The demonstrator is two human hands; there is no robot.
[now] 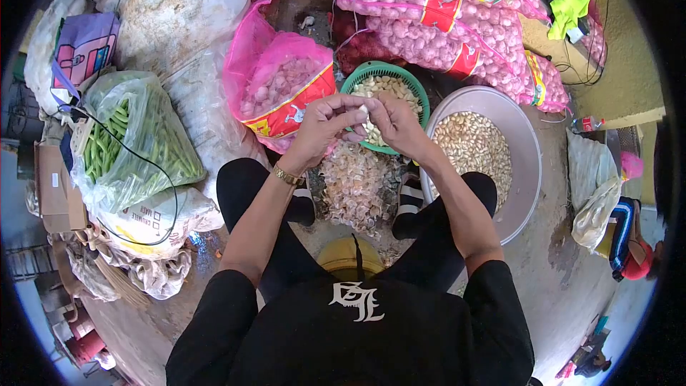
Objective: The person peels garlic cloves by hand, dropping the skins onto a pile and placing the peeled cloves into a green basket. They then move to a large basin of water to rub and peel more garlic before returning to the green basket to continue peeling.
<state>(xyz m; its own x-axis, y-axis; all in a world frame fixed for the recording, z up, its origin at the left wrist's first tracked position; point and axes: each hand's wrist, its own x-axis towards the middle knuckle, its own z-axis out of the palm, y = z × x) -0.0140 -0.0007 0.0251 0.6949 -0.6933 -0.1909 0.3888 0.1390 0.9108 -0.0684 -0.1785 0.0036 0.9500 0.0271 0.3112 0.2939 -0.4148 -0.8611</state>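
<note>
My left hand and my right hand meet in front of me, fingertips pinched together on a small pale garlic clove. The fingers cover part of the clove. Just beneath them stands a green plastic basket with peeled garlic cloves in it. A heap of dry garlic skins lies on the ground between my feet. To the right, a wide pale basin holds many unpeeled cloves.
An opened pink mesh bag of garlic stands at front left. Full garlic sacks are stacked at the back right. A clear bag of green beans sits on a white sack at left. A yellow seat is under me.
</note>
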